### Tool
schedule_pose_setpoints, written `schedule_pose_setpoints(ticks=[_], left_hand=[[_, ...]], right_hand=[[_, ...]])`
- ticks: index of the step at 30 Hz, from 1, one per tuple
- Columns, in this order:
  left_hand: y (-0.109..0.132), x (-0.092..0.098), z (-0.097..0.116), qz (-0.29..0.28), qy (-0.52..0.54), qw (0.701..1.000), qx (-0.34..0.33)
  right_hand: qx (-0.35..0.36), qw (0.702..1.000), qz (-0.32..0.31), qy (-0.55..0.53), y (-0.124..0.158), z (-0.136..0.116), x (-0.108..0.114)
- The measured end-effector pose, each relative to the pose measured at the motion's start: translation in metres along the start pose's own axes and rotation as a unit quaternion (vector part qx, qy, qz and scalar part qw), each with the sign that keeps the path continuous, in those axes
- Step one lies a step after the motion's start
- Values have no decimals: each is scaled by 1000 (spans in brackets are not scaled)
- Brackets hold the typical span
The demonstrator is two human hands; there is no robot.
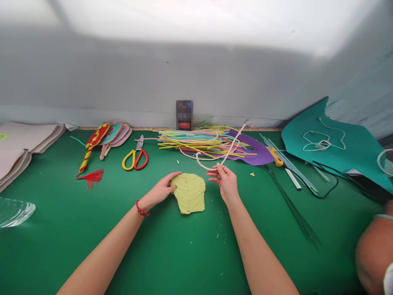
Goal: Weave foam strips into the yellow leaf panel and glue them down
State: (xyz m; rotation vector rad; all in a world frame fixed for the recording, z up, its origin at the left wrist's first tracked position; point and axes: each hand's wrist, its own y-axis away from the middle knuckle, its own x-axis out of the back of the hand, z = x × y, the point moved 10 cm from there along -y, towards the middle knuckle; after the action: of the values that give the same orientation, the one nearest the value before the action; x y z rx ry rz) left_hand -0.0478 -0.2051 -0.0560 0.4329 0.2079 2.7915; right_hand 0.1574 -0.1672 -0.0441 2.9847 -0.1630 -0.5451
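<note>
Yellow-green ribbed panel (189, 194) lies mid-table on the green surface (172, 254); in my head view, my left hand (162, 189) pinches its far-left corner. My right hand (225, 180) pinches a bent cream stem (231, 147), whose hooked end could snag the stem pile (190, 145) just beyond.

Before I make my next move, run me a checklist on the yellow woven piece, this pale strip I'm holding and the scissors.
1. Left hand on the yellow woven piece: ok, it touches the upper left edge.
2. Right hand holding the pale strip: ok, pinched between the fingertips.
3. Pale strip straight: not ok, one end curls round.
4. Scissors out of the way: ok, they lie left of the woven piece, untouched.
5. Woven piece apart from the bundle of strips: ok, bare green table shows between.
6. Underside of the woven piece: cannot tell, it is hidden.
</note>
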Motion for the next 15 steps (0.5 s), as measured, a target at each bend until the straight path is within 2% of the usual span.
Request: schedule_pose_setpoints(ticks=[2,4,6,8,12,15], left_hand=[[9,10,0,21,-79,997,-8],[16,21,6,82,-187,979,-19],[26,25,19,159,-295,941,-40],[33,14,28,190,-376,905,-63],[35,-28,13,97,-448,886,-65],[34,-40,3,45,-469,879,-71]], right_hand=[[-3,1000,-13,19,1,6,-6],[-3,999,-23,38,1,12,-10],[-4,998,-30,55,1,18,-13],[-9,997,-37,69,1,25,-15],[-34,993,-49,98,0,41,-16],[-46,992,-47,104,-1,48,-15]])
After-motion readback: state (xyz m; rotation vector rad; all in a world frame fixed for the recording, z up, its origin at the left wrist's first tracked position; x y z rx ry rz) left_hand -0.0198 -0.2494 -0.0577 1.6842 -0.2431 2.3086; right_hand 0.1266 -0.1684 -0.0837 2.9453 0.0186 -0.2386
